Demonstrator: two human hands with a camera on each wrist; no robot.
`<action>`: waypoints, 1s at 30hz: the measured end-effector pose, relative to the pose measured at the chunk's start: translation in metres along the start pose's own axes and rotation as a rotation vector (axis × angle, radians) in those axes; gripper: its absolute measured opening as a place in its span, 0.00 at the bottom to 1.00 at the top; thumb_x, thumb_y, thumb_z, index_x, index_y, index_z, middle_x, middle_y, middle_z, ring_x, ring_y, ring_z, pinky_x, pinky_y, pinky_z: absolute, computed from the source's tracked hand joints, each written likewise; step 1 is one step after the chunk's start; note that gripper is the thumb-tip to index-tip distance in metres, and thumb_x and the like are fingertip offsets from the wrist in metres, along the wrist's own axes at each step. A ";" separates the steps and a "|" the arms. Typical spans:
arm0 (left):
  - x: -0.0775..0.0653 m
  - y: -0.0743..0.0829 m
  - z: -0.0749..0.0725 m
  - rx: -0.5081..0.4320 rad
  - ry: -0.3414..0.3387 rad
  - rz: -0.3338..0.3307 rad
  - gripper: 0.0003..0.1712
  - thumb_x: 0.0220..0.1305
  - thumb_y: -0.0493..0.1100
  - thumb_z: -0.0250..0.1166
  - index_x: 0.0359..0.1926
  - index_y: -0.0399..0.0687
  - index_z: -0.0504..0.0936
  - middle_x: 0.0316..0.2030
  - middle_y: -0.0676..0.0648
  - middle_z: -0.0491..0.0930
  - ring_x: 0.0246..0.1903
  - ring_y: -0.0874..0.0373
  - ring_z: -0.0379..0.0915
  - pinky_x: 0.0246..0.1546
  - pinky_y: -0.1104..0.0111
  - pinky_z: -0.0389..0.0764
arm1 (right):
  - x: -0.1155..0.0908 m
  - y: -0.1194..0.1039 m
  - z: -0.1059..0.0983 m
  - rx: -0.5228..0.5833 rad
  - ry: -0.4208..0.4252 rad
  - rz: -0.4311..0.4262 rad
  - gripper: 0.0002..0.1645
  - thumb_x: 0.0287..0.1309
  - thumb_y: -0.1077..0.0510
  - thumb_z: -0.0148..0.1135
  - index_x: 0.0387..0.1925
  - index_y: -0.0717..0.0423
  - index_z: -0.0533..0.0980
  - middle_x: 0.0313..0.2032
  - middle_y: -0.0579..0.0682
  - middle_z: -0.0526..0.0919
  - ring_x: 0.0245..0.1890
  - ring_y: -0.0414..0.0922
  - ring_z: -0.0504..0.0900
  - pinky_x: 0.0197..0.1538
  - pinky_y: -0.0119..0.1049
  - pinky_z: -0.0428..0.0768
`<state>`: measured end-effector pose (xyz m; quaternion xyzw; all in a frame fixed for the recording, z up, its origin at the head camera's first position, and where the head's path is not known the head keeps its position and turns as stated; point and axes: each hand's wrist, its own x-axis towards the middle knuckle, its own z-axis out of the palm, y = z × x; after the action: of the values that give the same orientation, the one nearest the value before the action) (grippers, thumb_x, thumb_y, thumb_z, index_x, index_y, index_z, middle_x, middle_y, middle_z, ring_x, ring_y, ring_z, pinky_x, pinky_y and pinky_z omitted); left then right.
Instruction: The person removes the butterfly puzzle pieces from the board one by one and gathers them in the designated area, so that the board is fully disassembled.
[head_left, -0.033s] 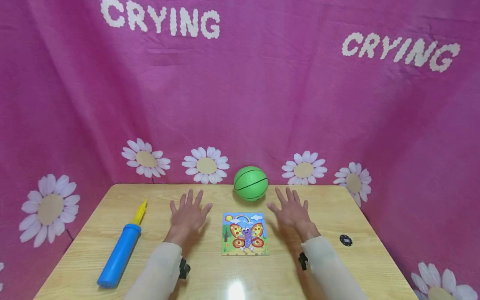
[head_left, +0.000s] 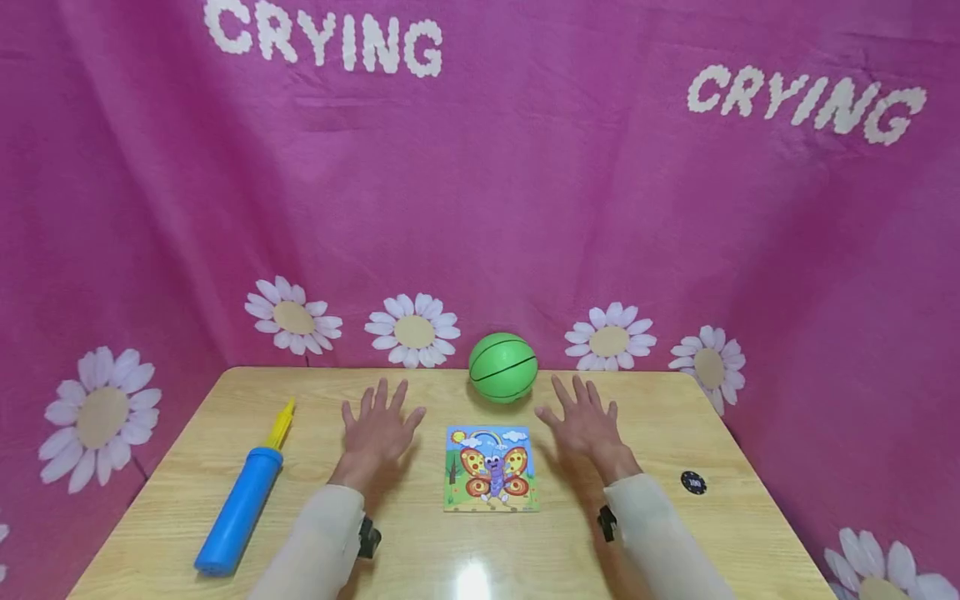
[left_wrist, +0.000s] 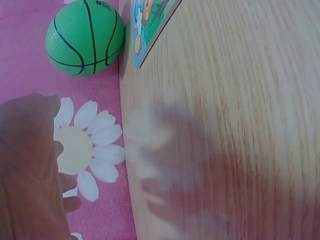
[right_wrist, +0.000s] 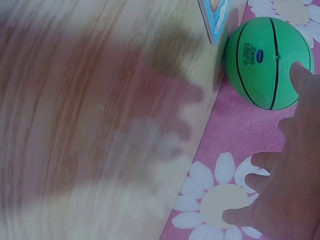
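Note:
My left hand (head_left: 377, 433) is held over the table with its fingers spread, left of a square butterfly picture board (head_left: 491, 468). On the board's other side my right hand (head_left: 585, 425) is spread the same way, palm down. Neither hand holds anything. Behind the board, between the two hands, a green ball with black basketball lines (head_left: 503, 367) rests near the table's back edge. The left wrist view shows the left fingers (left_wrist: 59, 149) apart from the ball. In the right wrist view the right thumb overlaps the ball (right_wrist: 267, 65).
A blue hand pump (head_left: 240, 512) with a yellow nozzle (head_left: 280, 427) lies at the left of the wooden table (head_left: 420, 558). Toward the right edge lies a black poker chip (head_left: 693, 482) marked 100. A pink flowered curtain (head_left: 480, 208) hangs right behind the table.

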<state>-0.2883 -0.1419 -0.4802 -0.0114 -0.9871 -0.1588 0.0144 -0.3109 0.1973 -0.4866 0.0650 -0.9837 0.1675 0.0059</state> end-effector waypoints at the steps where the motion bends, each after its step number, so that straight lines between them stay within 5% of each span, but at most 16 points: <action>1: 0.000 0.000 0.001 0.000 -0.001 -0.001 0.40 0.71 0.68 0.38 0.77 0.58 0.48 0.77 0.40 0.41 0.75 0.37 0.40 0.68 0.32 0.33 | 0.000 0.000 0.001 0.004 0.001 0.002 0.51 0.61 0.20 0.29 0.76 0.42 0.46 0.76 0.61 0.44 0.75 0.64 0.41 0.67 0.75 0.41; 30: -0.015 0.011 0.020 -0.085 0.012 0.018 0.40 0.69 0.68 0.45 0.76 0.58 0.53 0.76 0.42 0.49 0.73 0.40 0.47 0.69 0.34 0.40 | -0.008 -0.016 0.019 0.060 0.010 -0.065 0.46 0.63 0.25 0.39 0.76 0.38 0.47 0.77 0.56 0.47 0.76 0.59 0.43 0.68 0.73 0.44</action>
<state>-0.2733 -0.1250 -0.4963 -0.0200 -0.9792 -0.2006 0.0213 -0.3005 0.1767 -0.4997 0.0964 -0.9755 0.1972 0.0142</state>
